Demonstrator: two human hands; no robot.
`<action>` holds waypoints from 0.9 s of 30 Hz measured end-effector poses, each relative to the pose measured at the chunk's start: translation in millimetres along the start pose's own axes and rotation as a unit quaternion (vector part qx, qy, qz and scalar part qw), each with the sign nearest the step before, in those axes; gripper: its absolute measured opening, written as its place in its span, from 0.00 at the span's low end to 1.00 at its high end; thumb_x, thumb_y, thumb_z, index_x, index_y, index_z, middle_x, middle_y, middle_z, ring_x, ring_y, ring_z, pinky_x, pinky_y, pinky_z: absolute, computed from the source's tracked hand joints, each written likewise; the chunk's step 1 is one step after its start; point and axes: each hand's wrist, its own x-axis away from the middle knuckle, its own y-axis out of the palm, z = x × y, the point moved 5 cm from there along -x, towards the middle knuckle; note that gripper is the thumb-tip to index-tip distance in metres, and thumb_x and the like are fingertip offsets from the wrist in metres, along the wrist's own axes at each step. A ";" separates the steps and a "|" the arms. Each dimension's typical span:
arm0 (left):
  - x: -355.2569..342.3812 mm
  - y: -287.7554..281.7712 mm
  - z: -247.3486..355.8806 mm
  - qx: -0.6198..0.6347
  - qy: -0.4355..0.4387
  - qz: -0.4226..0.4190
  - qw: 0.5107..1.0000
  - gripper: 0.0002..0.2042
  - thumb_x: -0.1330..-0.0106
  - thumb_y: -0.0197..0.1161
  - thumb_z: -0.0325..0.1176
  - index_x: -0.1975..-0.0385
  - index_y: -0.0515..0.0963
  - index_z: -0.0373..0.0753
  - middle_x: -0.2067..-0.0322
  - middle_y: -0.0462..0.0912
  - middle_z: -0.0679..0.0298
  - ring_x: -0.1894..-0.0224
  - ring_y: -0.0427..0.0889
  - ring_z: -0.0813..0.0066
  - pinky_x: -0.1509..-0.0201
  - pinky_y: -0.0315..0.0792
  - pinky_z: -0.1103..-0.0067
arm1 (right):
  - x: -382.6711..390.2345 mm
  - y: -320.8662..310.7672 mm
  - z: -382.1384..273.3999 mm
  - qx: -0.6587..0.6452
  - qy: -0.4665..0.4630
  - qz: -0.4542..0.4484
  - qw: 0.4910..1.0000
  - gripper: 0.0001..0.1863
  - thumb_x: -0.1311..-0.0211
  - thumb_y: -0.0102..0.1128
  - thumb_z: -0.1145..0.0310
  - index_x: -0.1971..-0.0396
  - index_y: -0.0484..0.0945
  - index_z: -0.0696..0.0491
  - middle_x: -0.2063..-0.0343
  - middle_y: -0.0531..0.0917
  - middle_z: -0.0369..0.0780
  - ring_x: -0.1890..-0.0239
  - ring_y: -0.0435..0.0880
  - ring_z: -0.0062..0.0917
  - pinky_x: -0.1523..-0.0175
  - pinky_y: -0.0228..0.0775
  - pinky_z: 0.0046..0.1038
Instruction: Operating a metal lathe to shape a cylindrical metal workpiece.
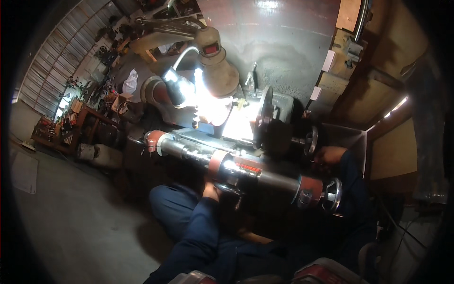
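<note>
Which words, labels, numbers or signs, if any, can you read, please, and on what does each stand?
Red block lettering on the long grey metal machine body: not copied out here.
Pale marks on the red plastic shell, lower edge: too blurred.
No other text is legible.

Behind the bar (pixel 277 181) sit the lamp (pixel 177 88), left of its middle, and the disc (pixel 266 113), right of its middle. The end handwheel (pixel 338 195) is on the bar's right end. Before its middle are the front handwheel (pixel 230 190) and left hand (pixel 211 191); behind its right end, the right hand (pixel 332 155).
</note>
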 end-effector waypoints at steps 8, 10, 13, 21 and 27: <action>25.1 -11.0 39.7 -0.517 0.160 -0.311 0.781 0.16 0.30 0.49 0.48 0.60 0.72 0.40 0.74 0.71 0.68 0.77 0.67 0.79 0.76 0.61 0.83 | -92.6 -10.3 37.4 0.368 -0.262 0.186 0.873 0.15 0.36 0.48 0.67 0.59 0.81 0.57 0.62 0.84 0.46 0.63 0.84 0.40 0.56 0.75 0.37; 70.4 5.5 51.4 -0.635 0.131 -0.329 0.686 0.16 0.32 0.51 0.47 0.58 0.73 0.40 0.72 0.72 0.67 0.74 0.68 0.78 0.73 0.62 0.82 | -84.8 -18.0 12.0 0.287 -0.233 0.267 0.890 0.14 0.37 0.49 0.67 0.61 0.81 0.58 0.63 0.83 0.49 0.61 0.82 0.44 0.54 0.74 0.38; 101.3 25.3 54.1 -0.744 0.072 -0.364 0.555 0.16 0.33 0.54 0.46 0.57 0.73 0.39 0.69 0.73 0.66 0.70 0.69 0.76 0.69 0.64 0.80 | -26.7 -40.5 -29.4 0.135 -0.176 0.443 0.868 0.12 0.38 0.51 0.67 0.68 0.80 0.60 0.67 0.81 0.54 0.61 0.80 0.49 0.56 0.73 0.39; 117.5 55.5 52.1 -0.809 0.058 -0.385 0.440 0.18 0.39 0.62 0.42 0.53 0.74 0.39 0.61 0.76 0.63 0.61 0.73 0.72 0.58 0.68 0.77 | -61.3 5.6 17.0 0.190 -0.138 0.198 0.952 0.13 0.45 0.60 0.64 0.64 0.82 0.57 0.65 0.84 0.49 0.54 0.81 0.37 0.48 0.71 0.35; 131.4 58.2 51.4 -0.813 0.103 -0.375 0.434 0.22 0.43 0.68 0.40 0.50 0.75 0.39 0.55 0.79 0.60 0.53 0.76 0.69 0.49 0.71 0.74 | -28.1 -38.3 -32.9 0.115 -0.199 0.461 0.857 0.12 0.48 0.59 0.68 0.67 0.82 0.59 0.65 0.82 0.53 0.61 0.82 0.48 0.54 0.74 0.38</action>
